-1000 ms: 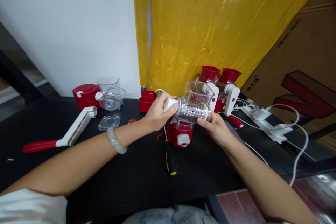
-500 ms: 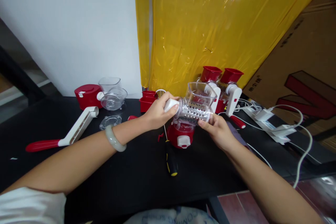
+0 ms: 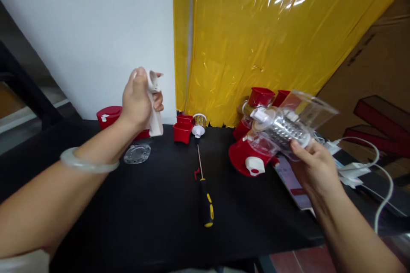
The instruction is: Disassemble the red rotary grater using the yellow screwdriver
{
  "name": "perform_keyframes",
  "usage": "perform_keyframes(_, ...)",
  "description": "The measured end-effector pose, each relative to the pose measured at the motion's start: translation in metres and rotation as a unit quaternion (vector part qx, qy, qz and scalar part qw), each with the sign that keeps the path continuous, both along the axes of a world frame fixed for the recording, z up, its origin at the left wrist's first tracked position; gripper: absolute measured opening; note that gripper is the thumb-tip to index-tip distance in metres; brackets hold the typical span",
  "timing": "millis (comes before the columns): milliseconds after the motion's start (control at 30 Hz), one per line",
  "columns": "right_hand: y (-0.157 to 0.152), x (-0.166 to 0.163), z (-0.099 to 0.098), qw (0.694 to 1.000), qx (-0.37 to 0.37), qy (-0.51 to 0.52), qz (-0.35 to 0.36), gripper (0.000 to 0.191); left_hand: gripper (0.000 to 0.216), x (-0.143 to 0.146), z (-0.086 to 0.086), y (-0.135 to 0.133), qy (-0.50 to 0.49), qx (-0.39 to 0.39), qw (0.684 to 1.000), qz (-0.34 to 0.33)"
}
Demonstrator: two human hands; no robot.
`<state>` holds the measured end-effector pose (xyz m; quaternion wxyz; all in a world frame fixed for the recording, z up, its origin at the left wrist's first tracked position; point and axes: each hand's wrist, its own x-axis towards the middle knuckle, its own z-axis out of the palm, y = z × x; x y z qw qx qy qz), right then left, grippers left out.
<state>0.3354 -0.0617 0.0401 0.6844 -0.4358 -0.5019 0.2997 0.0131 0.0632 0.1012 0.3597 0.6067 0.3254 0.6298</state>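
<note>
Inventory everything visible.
Plastic drum grater: 1, red/clear, right
Plastic crank: 1, white, left
Rear graters: 2, red, right
Plastic disc: 1, clear, left
Plastic cups: 2, red, back
Metal drum: 1, gold, back
Screwdriver: 1, black/yellow, centre
Plastic clip: 1, red, centre
Plastic base: 1, red, left
Screen: 1, pale, right
Cables: several, white, right
Table, panel, sheet, carton: 1 each, black, white, yellow, brown, around
Left grip: 1, on crank
Right grip: 1, on grater

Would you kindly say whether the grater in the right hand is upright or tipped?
Tipped: the right hand holds the grater, its clear hopper leaning right of the red base.
</note>
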Motion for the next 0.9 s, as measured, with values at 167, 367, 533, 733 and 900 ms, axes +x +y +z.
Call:
perform_keyframes(167, 0.007, -0.007, 0.01, 0.998, 0.006, -0.036, 0.053, 0.048, 0.039, 0.002, 0.002, -0.02, 0.104, -0.107, 0.975, -0.162)
perform_keyframes(367, 0.028, -0.017, -0.023, 0.993, -0.079, -0.032, 0.084, 0.046, 0.047, -0.008, -0.079, -0.032, 0.156, -0.275, 0.942, -0.115)
perform_keyframes(533, 0.036, -0.023, -0.032, 0.989, -0.091, -0.031, 0.115, 0.048, 0.048, -0.01, -0.113, -0.037, 0.19, -0.32, 0.923, -0.093)
perform_keyframes(733, 0.04, -0.035, -0.031, 0.986, -0.093, -0.04, 0.132, 0.047, 0.036, 0.006, -0.124, -0.038, 0.287, -0.263, 0.918, -0.072)
perform_keyframes(900, 0.037, -0.033, -0.036, 0.986, -0.092, -0.035, 0.132, 0.045, 0.032, 0.003, -0.127, -0.03, 0.486, -0.122, 0.865, 0.017)
